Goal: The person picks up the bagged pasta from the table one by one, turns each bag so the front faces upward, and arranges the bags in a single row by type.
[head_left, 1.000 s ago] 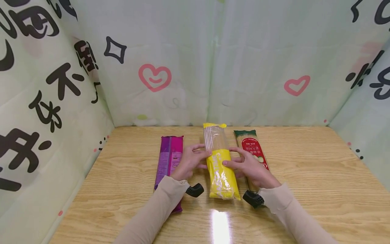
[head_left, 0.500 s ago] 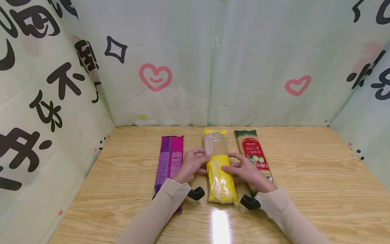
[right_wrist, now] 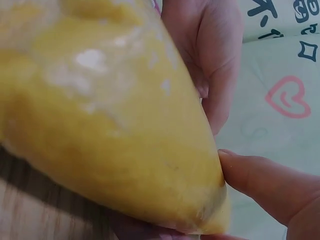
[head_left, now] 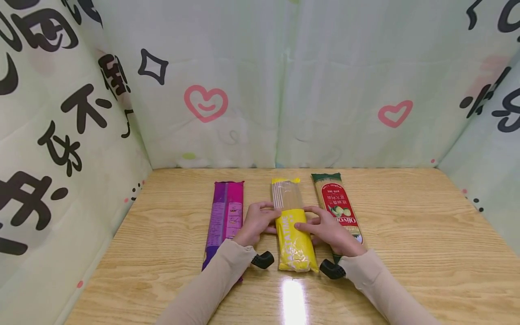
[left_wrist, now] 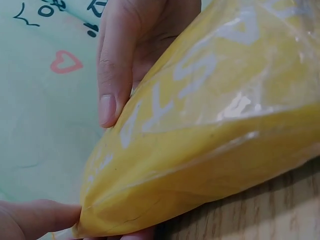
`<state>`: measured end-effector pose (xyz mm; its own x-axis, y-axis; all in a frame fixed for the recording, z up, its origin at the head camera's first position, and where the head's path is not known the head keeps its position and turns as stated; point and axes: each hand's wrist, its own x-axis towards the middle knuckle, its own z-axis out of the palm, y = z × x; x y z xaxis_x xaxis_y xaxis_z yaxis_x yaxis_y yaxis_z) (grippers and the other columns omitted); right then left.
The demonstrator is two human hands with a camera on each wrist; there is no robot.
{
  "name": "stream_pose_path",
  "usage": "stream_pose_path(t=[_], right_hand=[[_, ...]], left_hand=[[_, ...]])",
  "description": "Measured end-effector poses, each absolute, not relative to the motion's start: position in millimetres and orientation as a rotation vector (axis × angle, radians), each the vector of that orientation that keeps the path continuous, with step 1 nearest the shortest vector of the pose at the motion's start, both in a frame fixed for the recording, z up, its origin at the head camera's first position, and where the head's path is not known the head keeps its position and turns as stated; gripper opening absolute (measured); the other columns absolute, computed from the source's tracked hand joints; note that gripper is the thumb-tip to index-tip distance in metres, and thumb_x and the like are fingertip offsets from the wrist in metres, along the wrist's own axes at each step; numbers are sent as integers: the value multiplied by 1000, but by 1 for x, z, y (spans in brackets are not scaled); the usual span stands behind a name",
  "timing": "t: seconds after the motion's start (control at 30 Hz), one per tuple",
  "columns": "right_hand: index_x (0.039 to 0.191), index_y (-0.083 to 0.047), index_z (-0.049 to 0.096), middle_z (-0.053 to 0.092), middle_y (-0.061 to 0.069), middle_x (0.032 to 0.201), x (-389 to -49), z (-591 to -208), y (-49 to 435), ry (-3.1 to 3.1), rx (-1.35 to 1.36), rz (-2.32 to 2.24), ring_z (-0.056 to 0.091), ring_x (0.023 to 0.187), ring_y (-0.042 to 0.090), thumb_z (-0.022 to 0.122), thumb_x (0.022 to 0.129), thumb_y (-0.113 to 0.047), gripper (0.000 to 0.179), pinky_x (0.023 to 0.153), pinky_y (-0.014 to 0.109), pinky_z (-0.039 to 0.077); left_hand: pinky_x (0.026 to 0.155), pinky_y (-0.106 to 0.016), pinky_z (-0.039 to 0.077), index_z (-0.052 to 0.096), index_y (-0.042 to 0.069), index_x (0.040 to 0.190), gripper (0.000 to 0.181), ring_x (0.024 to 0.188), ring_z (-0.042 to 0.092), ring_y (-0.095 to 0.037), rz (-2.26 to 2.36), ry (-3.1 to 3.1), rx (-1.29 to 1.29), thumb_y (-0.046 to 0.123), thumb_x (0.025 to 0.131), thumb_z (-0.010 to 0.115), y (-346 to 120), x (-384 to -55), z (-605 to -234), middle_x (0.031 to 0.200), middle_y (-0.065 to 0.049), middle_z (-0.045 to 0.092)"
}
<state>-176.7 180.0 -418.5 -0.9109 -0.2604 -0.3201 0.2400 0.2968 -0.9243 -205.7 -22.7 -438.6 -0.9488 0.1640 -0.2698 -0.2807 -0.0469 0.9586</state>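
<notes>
A yellow pasta packet [head_left: 295, 243] with a clear upper part lies lengthwise between both hands at the middle of the table. My left hand [head_left: 257, 222] grips its left edge, thumb on the top face and fingers along the side. On the opposite edge my right hand [head_left: 328, 229] holds it the same way, thumb over the yellow film. In the left wrist view the yellow packet [left_wrist: 200, 135] fills much of the picture, its underside close over the wood. The right wrist view has the packet [right_wrist: 120, 125] with a thumb [right_wrist: 265, 182] pressed against its edge.
A purple and magenta packet [head_left: 224, 216] lies to the left, partly under the left forearm. To the right is a green-topped spaghetti packet [head_left: 336, 198] with a red label, its lower part behind the right hand. Printed curtains [head_left: 243, 144] stand along the wooden table's [head_left: 422, 225] back and sides.
Both hands have brought the yellow packet down and slightly toward me, mostly in the first half second. The purple and green-topped packets stay where they were.
</notes>
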Motion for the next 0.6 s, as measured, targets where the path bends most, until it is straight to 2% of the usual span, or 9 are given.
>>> stream_pose_path(t=[0.23,0.47,0.6], right_hand=[[151,1,29,55,31,128,-177,-417,178,2197,14,-1601,69,92,26,69,94,-23,73,77,44,61],[143,5,42,60,26,125,-176,-410,180,2350,17,-1458,66,97,26,72,92,-25,66,80,39,61],[139,8,45,59,25,124,-176,-400,179,2419,-26,-1406,63,104,31,71,92,-24,63,82,38,61]], left_hand=[[66,-38,62,55,-6,131,39,85,73,-25,2050,1958,-121,5,94,64,-23,-203,-434,114,-24,69],[75,-39,62,62,-4,127,37,84,70,-21,2042,2103,-112,3,91,67,-28,-209,-431,111,-20,69],[81,-43,61,61,-4,126,37,92,70,-28,2029,2132,-42,4,91,68,-34,-212,-423,114,-22,67]])
